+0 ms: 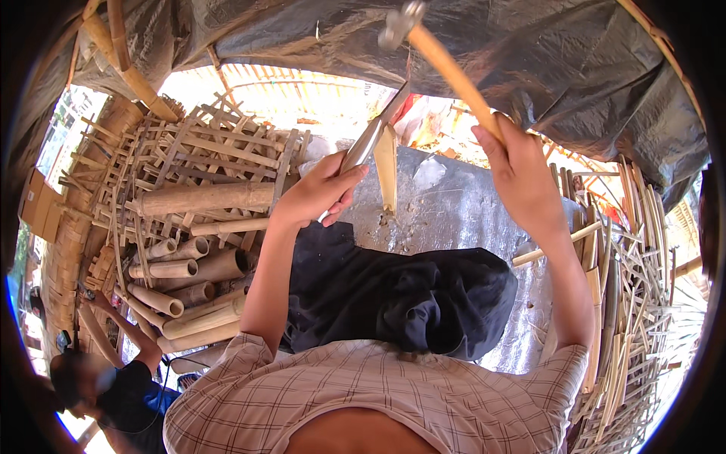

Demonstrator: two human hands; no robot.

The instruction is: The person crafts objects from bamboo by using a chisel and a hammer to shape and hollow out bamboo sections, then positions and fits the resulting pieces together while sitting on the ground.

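My right hand [522,168] is closed around the wooden handle of a hammer [457,72], raised high on the right with its metal head at the top of the view. My left hand [321,189] is closed on a long grey metal blade [372,138], which slants up and away to the right; its grip is hidden in my fingers. Just beyond the blade a pale split bamboo piece [387,175] stands upright, its lower end at the grey sheet. Whether blade and bamboo touch, I cannot tell. The hammer is apart from both.
Black cloth [408,291] covers my lap over a grey metal sheet [461,204]. Cut bamboo tubes [219,265] and a bamboo lattice [215,147] lie left. Split strips [628,303] pile up right. Dark plastic sheeting [560,53] hangs overhead. Another person [113,386] sits lower left.
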